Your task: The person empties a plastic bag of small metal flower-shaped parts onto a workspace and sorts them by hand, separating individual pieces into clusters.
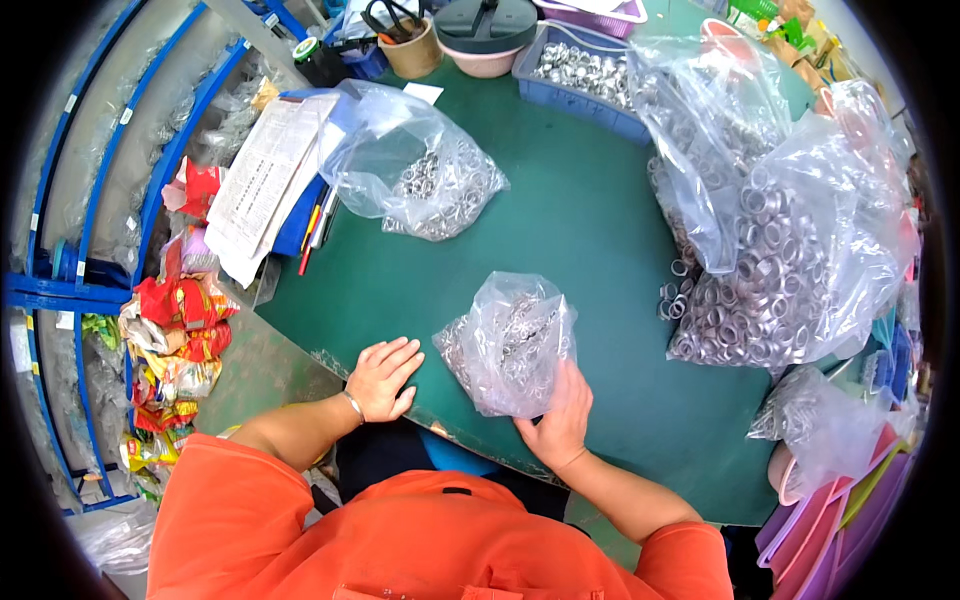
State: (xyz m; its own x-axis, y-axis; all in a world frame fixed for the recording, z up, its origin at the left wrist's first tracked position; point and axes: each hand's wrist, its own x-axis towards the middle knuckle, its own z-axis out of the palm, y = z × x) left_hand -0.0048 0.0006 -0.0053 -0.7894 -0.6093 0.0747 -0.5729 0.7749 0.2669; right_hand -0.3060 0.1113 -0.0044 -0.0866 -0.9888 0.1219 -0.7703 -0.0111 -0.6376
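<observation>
Here we're touching a bag (512,340), right hand (562,418), grip unclear. Left hand (382,382) is resting on the table (590,230), unclenched.

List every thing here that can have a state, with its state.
Left hand, open on table
Right hand, open against nearest bag
Nearest bag, holding metal pieces
Upper left bag, holding metal pieces
Large right bags, holding rings
Blue bin, uncovered, holding metal pieces
Scissors, in holder

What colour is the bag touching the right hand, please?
The bag is clear and colourless; the head view shows it best.
</observation>
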